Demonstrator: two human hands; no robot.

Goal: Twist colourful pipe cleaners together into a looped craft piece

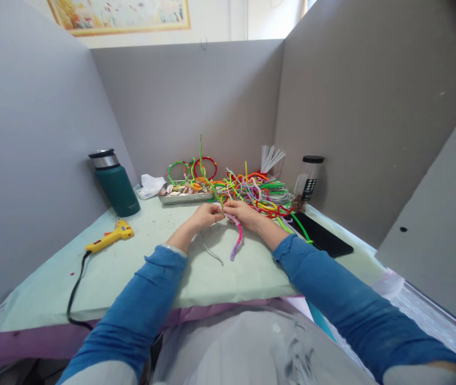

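Observation:
My left hand (207, 216) and my right hand (244, 215) meet above the middle of the table, their fingers closed in a pinch. Between the fingertips runs a green pipe cleaner (208, 179), its long free end rising toward the back. A pink and purple pipe cleaner strip (238, 238) curves down from under my right hand, its purple tip near the tabletop. Exactly how the two join is hidden by my fingers. Just below my left hand a thin grey wire or cord (213, 253) lies on the pale table cover (207, 283).
Behind my hands lie a heap of coloured pipe cleaners (252, 187) and a metal tray (185, 199) of shell-like pieces. At left are a yellow glue gun (109, 237) and a green bottle (116, 187); at right, a clear bottle (307, 182) and a black flat object (327, 238). Grey partitions (187, 101) enclose the table.

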